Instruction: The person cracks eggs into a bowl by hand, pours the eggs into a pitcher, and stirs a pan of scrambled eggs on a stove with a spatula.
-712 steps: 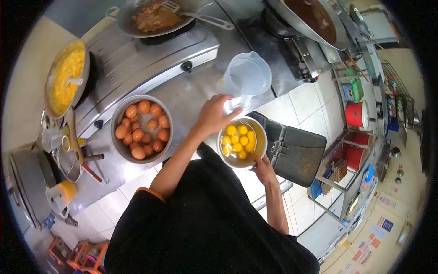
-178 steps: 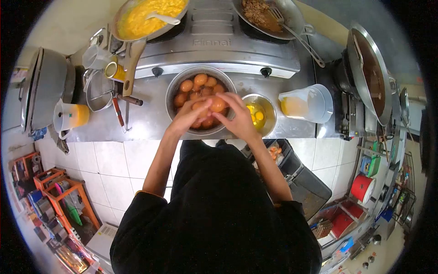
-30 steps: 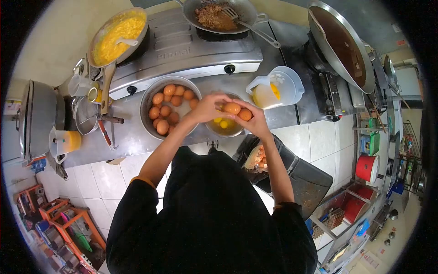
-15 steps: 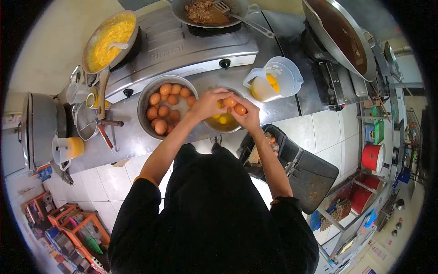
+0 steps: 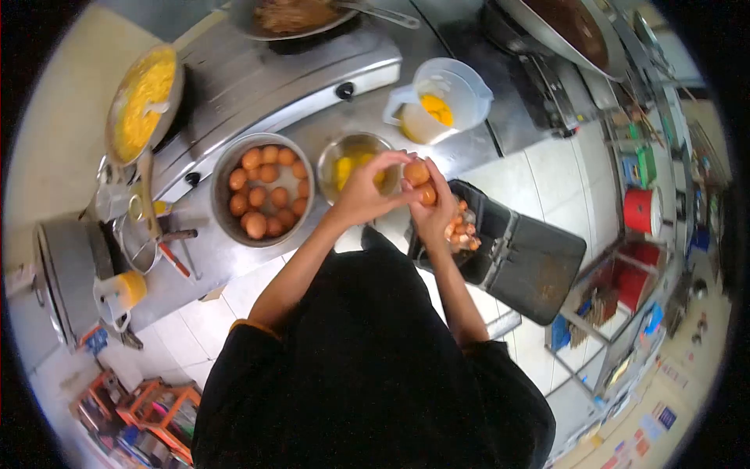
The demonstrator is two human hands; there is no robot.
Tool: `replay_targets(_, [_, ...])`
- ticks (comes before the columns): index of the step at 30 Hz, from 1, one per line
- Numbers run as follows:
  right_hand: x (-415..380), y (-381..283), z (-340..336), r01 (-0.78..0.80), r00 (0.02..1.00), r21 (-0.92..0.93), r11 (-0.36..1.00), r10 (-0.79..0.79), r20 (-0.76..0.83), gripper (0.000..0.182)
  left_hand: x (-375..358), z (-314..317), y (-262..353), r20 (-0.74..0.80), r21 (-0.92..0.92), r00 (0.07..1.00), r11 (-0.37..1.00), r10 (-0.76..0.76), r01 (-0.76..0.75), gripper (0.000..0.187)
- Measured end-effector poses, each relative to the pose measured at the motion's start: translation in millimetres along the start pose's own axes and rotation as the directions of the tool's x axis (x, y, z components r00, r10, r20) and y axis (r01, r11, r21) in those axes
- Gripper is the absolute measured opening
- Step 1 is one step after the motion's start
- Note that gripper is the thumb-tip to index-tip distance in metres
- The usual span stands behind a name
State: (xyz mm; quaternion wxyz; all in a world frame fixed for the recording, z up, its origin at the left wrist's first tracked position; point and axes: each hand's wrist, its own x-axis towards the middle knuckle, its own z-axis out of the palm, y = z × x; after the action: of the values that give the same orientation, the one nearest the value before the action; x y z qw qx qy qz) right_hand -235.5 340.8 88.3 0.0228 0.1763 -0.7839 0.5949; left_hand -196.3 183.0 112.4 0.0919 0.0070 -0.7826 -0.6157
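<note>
Seen from the head camera, both hands meet just past the front edge of the steel counter point(image 5: 234, 258), each closed on a piece of the same egg. The left hand point(image 5: 363, 191) pinches one eggshell half point(image 5: 416, 172) with fingers and thumb; the right hand point(image 5: 433, 209) cups the other eggshell half point(image 5: 427, 194) directly beneath it, the two pieces touching or nearly so. Whether the shell is fully parted cannot be told.

Just behind the grip, on the counter, sits the small steel bowl point(image 5: 328, 156) holding yolks, its rim partly hidden by the left hand's knuckles. To the left of the grip, touching distance from that bowl, stands the large bowl of brown eggs point(image 5: 263, 190). Beyond the grip and a little to its right is the clear plastic jug point(image 5: 437, 102) with yellow liquid at the bottom, near the counter's right end.

Below and right of the grip, off the counter edge, a black bin point(image 5: 516, 258) stands open with broken shells point(image 5: 461, 228) inside; this is the roomiest side, with tiled floor around it. Farther behind, the gas stove point(image 5: 258, 86) carries a pan of scrambled egg point(image 5: 144, 98) at far left and another pan point(image 5: 293, 16) at the top edge.

No lettering on the stove, jug or bowls can be read here.
</note>
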Motion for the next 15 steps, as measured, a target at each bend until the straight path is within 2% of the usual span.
replay_targets(2, [-26, 12, -29, -0.013, 0.978, -0.120, 0.993, -0.013, -0.206, 0.053, -9, 6, 33, 0.121, 0.022, 0.984, 0.991, 0.127, -0.131, 0.055])
replay_targets(3, [-40, 32, -45, -0.109, 0.951, -0.289, 0.951, 0.016, -0.307, 0.064, -19, 5, 45, 0.090, -0.135, 0.995, 0.990, 0.051, -0.039, 0.052])
replay_targets(4, [-56, 54, -62, -0.246, 0.930, -0.231, 0.941, 0.162, -0.330, 0.067, -34, -7, 44, 0.058, -0.115, 0.998, 0.993, -0.018, 0.025, 0.050])
replay_targets(5, [-67, 68, -83, -0.156, 0.961, -0.522, 0.838, 0.007, -0.277, 0.074, -49, -28, 40, 0.020, -0.089, 0.996, 0.992, -0.091, 0.093, 0.047])
replay_targets(6, [-93, 86, -104, -0.549, 0.828, -0.273, 0.790, 0.472, -0.302, 0.086, -65, -51, 23, -0.166, 0.055, 0.973, 0.984, -0.158, 0.170, 0.041])
replay_targets(7, [-111, 109, -121, -0.640, 0.767, -0.270, 0.719, 0.576, -0.284, 0.077, -82, -73, 1, -0.359, 0.186, 0.914, 0.945, -0.188, 0.267, 0.035])
replay_targets(9, [-137, 140, -149, -0.780, 0.625, -0.189, 0.596, 0.734, -0.265, 0.061, -96, -119, -39, -0.402, 0.496, 0.913, 0.820, -0.073, 0.284, 0.031])
replay_targets(10, [-143, 146, -157, -0.797, 0.604, -0.145, 0.586, 0.763, -0.232, 0.054, -100, -135, -58, -0.405, 0.626, 0.914, 0.723, -0.019, 0.292, 0.029])
replay_targets(12, [-135, 145, -159, -0.783, 0.621, -0.073, 0.618, 0.769, -0.152, 0.042, -115, -147, -98, -0.154, 0.796, 0.976, 0.566, -0.152, 0.214, 0.033])
replay_targets(13, [-126, 141, -153, -0.690, 0.724, -0.116, 0.715, 0.685, -0.088, 0.039, -113, -149, -102, -0.031, 0.857, 0.972, 0.495, -0.232, 0.145, 0.035])
replay_targets(15, [-103, 132, -134, -0.463, 0.878, -0.179, 0.868, 0.477, 0.043, 0.033, -100, -142, -103, -0.065, 0.890, 0.867, 0.364, -0.495, 0.274, 0.034])
